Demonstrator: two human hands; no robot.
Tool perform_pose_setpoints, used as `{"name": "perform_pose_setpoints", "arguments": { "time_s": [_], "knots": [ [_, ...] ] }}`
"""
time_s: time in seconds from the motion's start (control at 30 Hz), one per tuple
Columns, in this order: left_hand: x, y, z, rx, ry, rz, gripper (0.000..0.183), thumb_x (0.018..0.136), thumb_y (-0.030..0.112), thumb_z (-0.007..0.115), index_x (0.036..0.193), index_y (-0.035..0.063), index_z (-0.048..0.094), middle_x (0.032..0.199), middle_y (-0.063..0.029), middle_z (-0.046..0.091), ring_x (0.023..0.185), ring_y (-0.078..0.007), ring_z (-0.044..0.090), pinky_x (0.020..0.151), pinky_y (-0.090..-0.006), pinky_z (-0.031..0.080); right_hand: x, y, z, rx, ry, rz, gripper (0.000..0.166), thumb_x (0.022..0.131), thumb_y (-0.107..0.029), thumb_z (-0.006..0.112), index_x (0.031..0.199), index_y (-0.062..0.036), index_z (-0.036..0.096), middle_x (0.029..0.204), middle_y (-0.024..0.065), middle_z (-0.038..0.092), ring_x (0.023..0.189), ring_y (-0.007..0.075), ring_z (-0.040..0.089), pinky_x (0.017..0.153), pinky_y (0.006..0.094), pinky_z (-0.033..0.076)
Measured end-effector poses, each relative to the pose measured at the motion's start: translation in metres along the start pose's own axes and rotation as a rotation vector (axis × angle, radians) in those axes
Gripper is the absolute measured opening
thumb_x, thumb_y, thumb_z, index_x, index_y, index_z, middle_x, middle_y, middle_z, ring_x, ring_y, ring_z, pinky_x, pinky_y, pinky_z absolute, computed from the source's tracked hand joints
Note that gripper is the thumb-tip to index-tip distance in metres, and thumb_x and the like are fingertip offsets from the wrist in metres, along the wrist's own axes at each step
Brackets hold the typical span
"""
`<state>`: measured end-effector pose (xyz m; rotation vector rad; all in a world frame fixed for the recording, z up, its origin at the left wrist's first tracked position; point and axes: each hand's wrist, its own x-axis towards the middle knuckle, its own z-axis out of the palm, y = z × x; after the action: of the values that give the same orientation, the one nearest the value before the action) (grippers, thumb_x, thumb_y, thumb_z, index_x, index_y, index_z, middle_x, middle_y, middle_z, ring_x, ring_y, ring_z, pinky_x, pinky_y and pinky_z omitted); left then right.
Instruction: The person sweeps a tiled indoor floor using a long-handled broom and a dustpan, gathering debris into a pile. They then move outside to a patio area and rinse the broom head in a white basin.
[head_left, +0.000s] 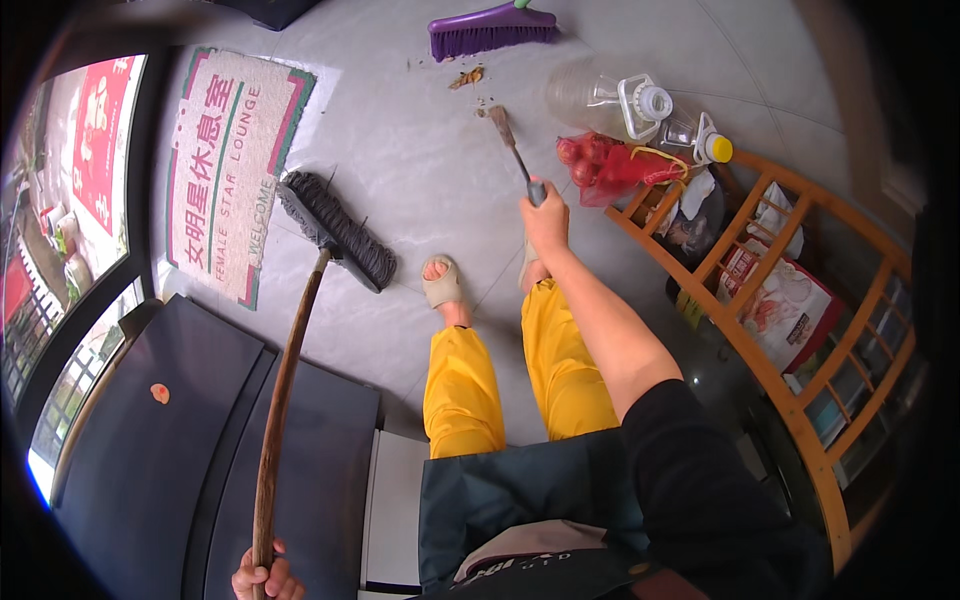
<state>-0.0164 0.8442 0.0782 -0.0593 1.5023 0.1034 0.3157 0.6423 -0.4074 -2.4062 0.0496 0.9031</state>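
Note:
My left hand (271, 576) grips the long wooden handle (281, 420) of a dust mop near the bottom of the view. The grey fringed mop head (337, 231) rests on the tiled floor beside a mat. Held out ahead, my right hand (547, 229) is closed around the grey grip of a short scraper-like tool (504, 131). Its brownish flat end is by small debris on the floor. Just beyond it lie a crumpled brown scrap (466, 77) and a purple broom head (491, 30) with dark bristles.
A printed doormat (225, 172) lies at the left, near a glass door. To the right are clear plastic jugs (600, 97), a red net bag of onions (589, 161) and a wooden rack (720, 300) holding bags and boxes. A dark cabinet (292, 435) stands at the lower left.

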Motion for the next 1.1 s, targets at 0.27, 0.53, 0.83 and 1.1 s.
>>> {"name": "perform_pose_setpoints", "arguments": {
  "time_s": [0.27,0.53,0.83,1.1],
  "knots": [
    [0.001,0.0,-0.007,0.001,-0.053,0.016,0.041,0.083,0.006,0.053,0.117,-0.0113,0.04,0.058,-0.0053,0.047,0.032,-0.0145,0.04,0.027,-0.0254,0.033,-0.042,0.012,0.018,-0.263,-0.129,-0.189,0.04,0.076,-0.021,0.058,0.115,-0.0126,0.055,0.084,0.0213,0.063,0.083,0.0388,0.06,0.074,0.0443,0.047],
    [0.003,0.006,-0.009,-0.015,-0.059,-0.009,0.041,0.082,0.006,0.054,0.117,-0.0114,0.039,0.057,-0.0056,0.047,0.032,-0.0153,0.039,0.027,-0.0255,0.033,-0.063,0.037,0.018,-0.199,-0.062,-0.134,0.035,0.075,-0.021,0.058,0.109,-0.0106,0.058,0.083,0.0217,0.063,0.082,0.0386,0.06,0.073,0.0445,0.047],
    [0.004,0.009,-0.017,0.007,-0.065,0.006,0.042,0.081,0.008,0.055,0.116,-0.0109,0.039,0.056,-0.0051,0.047,0.031,-0.0148,0.039,0.027,-0.0249,0.034,-0.025,0.003,0.02,-0.122,0.04,-0.168,0.036,0.074,-0.016,0.058,0.109,-0.0086,0.059,0.086,0.0183,0.065,0.086,0.0355,0.061,0.077,0.04,0.047],
    [0.002,0.011,-0.019,-0.009,-0.098,0.004,0.041,0.082,0.007,0.056,0.115,-0.0109,0.04,0.055,-0.0044,0.046,0.031,-0.0139,0.038,0.027,-0.0241,0.033,0.022,0.014,-0.02,0.128,0.199,-0.065,0.025,0.072,-0.011,0.056,0.093,0.0009,0.061,0.067,0.0129,0.06,0.063,0.0254,0.059,0.061,0.0354,0.048]
  ]
}}
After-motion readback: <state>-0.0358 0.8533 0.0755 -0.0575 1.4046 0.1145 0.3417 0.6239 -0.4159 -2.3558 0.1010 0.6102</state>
